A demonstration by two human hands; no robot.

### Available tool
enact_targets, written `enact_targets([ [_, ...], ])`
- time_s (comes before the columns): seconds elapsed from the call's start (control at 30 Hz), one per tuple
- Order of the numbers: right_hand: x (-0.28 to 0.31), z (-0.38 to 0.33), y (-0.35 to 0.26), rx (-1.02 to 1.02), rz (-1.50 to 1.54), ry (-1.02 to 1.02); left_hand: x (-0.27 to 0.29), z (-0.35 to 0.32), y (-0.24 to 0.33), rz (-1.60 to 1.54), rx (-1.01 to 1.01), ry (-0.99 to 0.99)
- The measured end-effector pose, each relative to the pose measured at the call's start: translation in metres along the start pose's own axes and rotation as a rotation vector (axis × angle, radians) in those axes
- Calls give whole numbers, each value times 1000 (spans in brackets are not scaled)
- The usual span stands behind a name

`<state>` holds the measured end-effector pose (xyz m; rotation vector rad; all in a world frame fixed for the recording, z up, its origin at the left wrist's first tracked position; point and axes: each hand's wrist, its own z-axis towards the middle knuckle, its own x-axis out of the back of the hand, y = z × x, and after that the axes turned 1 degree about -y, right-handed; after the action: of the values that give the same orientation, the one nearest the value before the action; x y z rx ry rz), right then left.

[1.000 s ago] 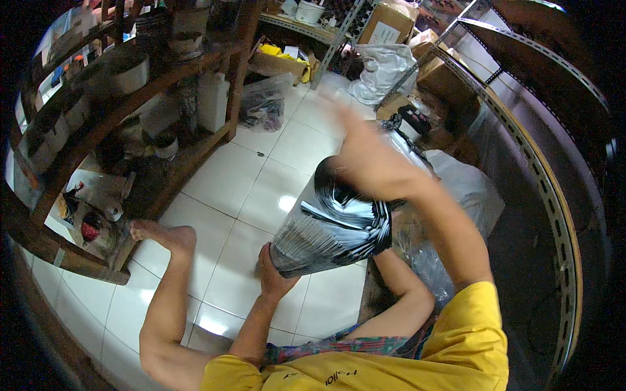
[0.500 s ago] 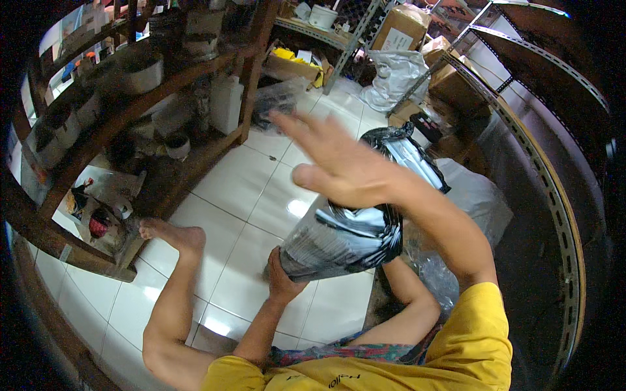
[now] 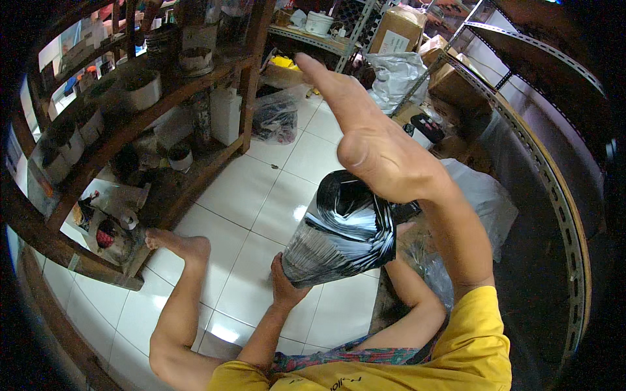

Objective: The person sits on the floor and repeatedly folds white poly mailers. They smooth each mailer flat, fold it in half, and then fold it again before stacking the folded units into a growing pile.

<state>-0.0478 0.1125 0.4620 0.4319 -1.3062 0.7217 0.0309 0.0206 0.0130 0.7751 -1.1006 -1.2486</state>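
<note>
A thick roll of thin plastic film or bags (image 3: pixel 336 238), black and silvery, tilts above the floor between my bent legs. Its coiled end faces up and away, showing a dark hollow centre. Low on the roll's left side, my left hand (image 3: pixel 287 283) grips it, with part of its fingers hidden behind the plastic. My right hand (image 3: pixel 385 153) is raised in front of the roll's upper end, flat, fingers stretched toward the far shelf and thumb apart. It holds nothing, and it covers some of the roll's right edge.
A dark wooden rack (image 3: pixel 186 81) with pots and tins stands on the left. Metal shelving (image 3: pixel 554 169) curves along the right. A clear plastic bag (image 3: pixel 277 117) of dark stuff, a silvery sack (image 3: pixel 394 75) and cartons (image 3: pixel 398 29) lie farther off. Crumpled clear plastic (image 3: pixel 479 202) sits at right.
My right hand has risen and moved to the right, its fingers farther out. The black sheet hanging off the roll's far side no longer shows; the coiled end is visible instead.
</note>
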Motion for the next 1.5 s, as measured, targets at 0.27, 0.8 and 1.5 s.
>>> enact_targets([
  [0.27,5,2,6,84,-62,94,-1,-2,2,31,-10,-44],
  [0.8,12,-60,27,-26,46,94,12,9,38,73,73,-118],
  [1.5,13,-29,30,30,82,161,-1,9,27,70,36,-12],
])
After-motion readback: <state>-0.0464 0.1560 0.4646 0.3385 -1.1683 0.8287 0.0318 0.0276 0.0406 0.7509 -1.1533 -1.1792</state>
